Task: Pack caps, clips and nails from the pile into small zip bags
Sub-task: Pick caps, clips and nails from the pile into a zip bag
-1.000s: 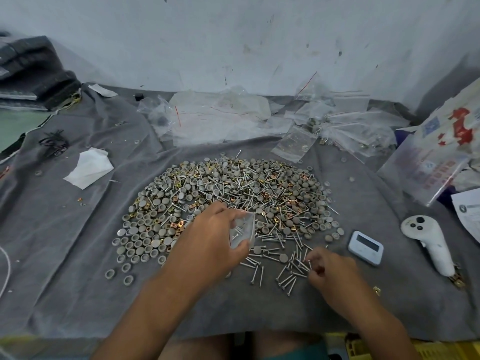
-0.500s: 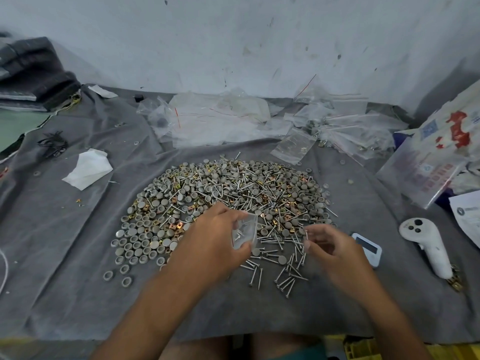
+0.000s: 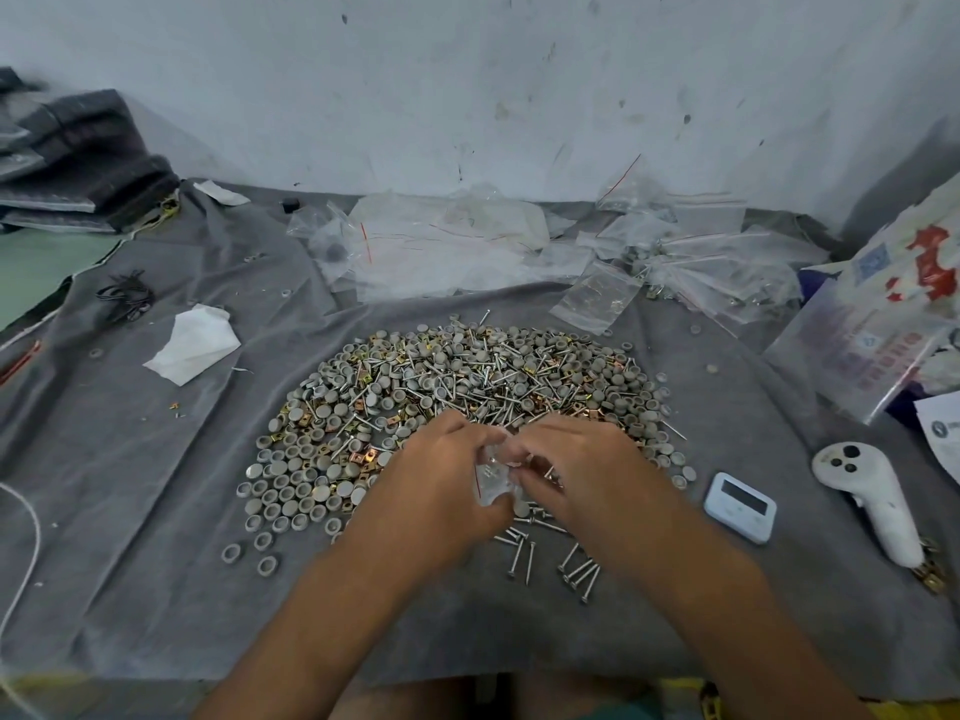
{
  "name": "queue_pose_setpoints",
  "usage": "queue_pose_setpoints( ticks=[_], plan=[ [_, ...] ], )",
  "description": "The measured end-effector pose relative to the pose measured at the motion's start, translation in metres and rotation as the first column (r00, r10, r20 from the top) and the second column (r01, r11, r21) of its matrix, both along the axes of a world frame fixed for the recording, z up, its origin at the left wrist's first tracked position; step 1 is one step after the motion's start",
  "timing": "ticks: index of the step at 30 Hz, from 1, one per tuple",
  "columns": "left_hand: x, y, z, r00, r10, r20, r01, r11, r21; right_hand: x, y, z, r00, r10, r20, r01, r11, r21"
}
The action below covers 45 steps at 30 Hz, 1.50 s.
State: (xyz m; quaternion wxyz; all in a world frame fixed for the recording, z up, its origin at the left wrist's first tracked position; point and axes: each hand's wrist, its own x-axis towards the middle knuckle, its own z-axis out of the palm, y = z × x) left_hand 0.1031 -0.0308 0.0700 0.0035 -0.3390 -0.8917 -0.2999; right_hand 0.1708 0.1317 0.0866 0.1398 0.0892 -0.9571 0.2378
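Left hand [image 3: 441, 480] and right hand [image 3: 582, 470] both pinching small zip bag [image 3: 492, 478] over pile [image 3: 467, 387]. Bag mostly hidden between fingers; contents unreadable.

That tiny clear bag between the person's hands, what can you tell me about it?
The small zip bag is clear, thin, crinkled plastic with a red line along its left edge. It is held just above the near edge of the pile, over the grey cloth. The left hand grips its left side; the right hand pinches it from the right. Something pale glints inside, too blurred to name.
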Motion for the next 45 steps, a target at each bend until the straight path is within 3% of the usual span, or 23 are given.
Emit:
queue_pose_setpoints(
  ticks=[2, 4, 7, 8, 10, 12, 13, 16, 19, 25, 30, 42, 45],
  plan=[
    [0.001, 0.0, 0.0, 1.0, 0.004, -0.006, -0.004, 1.0, 0.006, -0.001, -0.002, -0.001, 1.0, -0.012, -0.013, 0.012, 1.0, -0.014],
    [0.002, -0.001, 0.0, 1.0, 0.01, 0.003, -0.01, 1.0, 0.008, 0.001, 0.001, 0.001, 0.999, -0.039, -0.037, 0.034, 0.992, -0.123],
    [0.0, -0.004, -0.001, 1.0, 0.028, 0.003, -0.028, 1.0, -0.014, 0.008, 0.026, -0.004, 0.983, -0.17, -0.063, 0.154, 0.966, -0.206],
    [0.0, -0.006, -0.001, 1.0, 0.031, -0.001, -0.031, 0.999, -0.014, 0.01, 0.038, -0.01, 0.976, -0.218, -0.005, 0.214, 0.961, -0.177],
    [0.0, -0.007, -0.001, 0.999, 0.034, -0.009, -0.034, 0.999, -0.009, 0.014, 0.056, -0.03, 0.924, -0.254, 0.286, 0.257, 0.966, 0.028],
    [0.0, -0.008, -0.001, 0.999, 0.037, -0.015, -0.037, 0.999, -0.007, 0.021, 0.06, -0.055, 0.824, -0.207, 0.527, 0.095, 0.968, 0.232],
    [0.0, -0.008, -0.001, 0.999, 0.038, -0.017, -0.038, 0.999, -0.008, 0.025, 0.06, -0.067, 0.808, -0.155, 0.568, 0.031, 0.974, 0.223],
    [0.0, -0.008, -0.001, 0.999, 0.034, -0.022, -0.034, 0.999, -0.009, 0.039, 0.06, -0.081, 0.855, -0.109, 0.508, 0.058, 0.992, 0.115],
    [0.002, -0.009, -0.002, 0.999, 0.035, -0.017, -0.035, 0.999, -0.008, 0.043, 0.06, -0.081, 0.858, -0.109, 0.502, 0.045, 0.989, 0.138],
    [0.001, -0.006, -0.004, 0.999, 0.035, -0.02, -0.036, 0.999, -0.021, 0.031, 0.057, -0.08, 0.844, -0.082, 0.531, -0.117, 0.936, 0.331],
    [0.001, -0.005, -0.004, 0.999, 0.031, -0.016, -0.031, 0.999, -0.02, 0.028, 0.06, -0.083, 0.85, 0.025, 0.527, -0.262, 0.887, 0.381],
    [0.001, -0.007, -0.002, 0.999, 0.033, -0.01, -0.033, 0.999, 0.001, 0.04, 0.073, -0.088, 0.882, 0.074, 0.465, -0.277, 0.88, 0.385],
    [0.001, -0.007, -0.003, 0.999, 0.031, -0.01, -0.031, 1.0, 0.002, 0.038, 0.07, -0.084, 0.899, 0.056, 0.434, -0.21, 0.926, 0.314]
  ],
)
